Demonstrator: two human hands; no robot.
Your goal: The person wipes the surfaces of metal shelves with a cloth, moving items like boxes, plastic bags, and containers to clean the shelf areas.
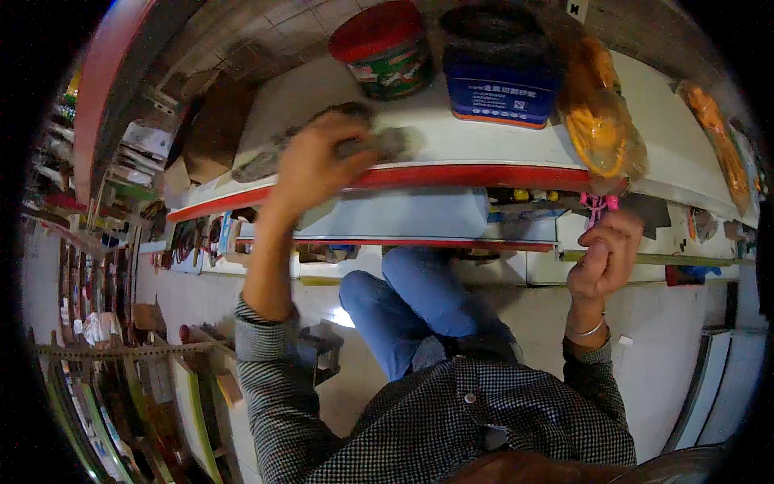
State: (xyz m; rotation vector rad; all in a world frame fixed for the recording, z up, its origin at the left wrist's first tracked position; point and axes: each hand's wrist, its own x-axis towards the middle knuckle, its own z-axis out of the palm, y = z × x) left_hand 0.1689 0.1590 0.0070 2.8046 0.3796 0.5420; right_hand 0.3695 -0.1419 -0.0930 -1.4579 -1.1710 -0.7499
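Note:
My left hand (323, 160) reaches over the white shelf (490, 145), blurred by motion, its fingers curled and the thumb apart. Just beyond the fingers a dark object (351, 110) shows, too blurred to name. A grey, flat item (257, 166) lies by the wrist; whether the hand touches either is unclear. My right hand (604, 257), with a bangle on the wrist, is in front of the shelf's red front edge. Its bent fingers close on a pink cord (595, 209), whose strands show above the fingertips.
On the shelf stand a red-lidded tub (387, 57) and a blue box (502, 91) bearing writing. Bagged yellow-orange goods (595, 139) lie to their right. A cardboard box (217, 121) stands at left. Lower shelves (393, 218) run above my knees (417, 296); stocked racks (115, 393) are left.

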